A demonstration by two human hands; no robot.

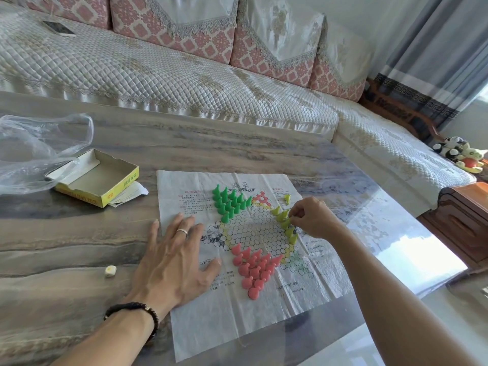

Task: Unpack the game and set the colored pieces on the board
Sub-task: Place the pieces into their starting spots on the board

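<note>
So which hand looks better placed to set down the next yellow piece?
The right hand, probably. Its fingertips are already pinched at the yellow-green pieces on the right side of the paper board. The left hand lies flat on the board's left edge, apparently holding it down, far from that cluster.

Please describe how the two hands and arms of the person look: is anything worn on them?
Both forearms are bare, with no sleeves in view. The left hand wears a plain silver-coloured ring on one finger, and a bracelet of dark round beads sits around the left wrist. The right hand shows no ring, watch or bracelet, as far as the head view shows.
</note>
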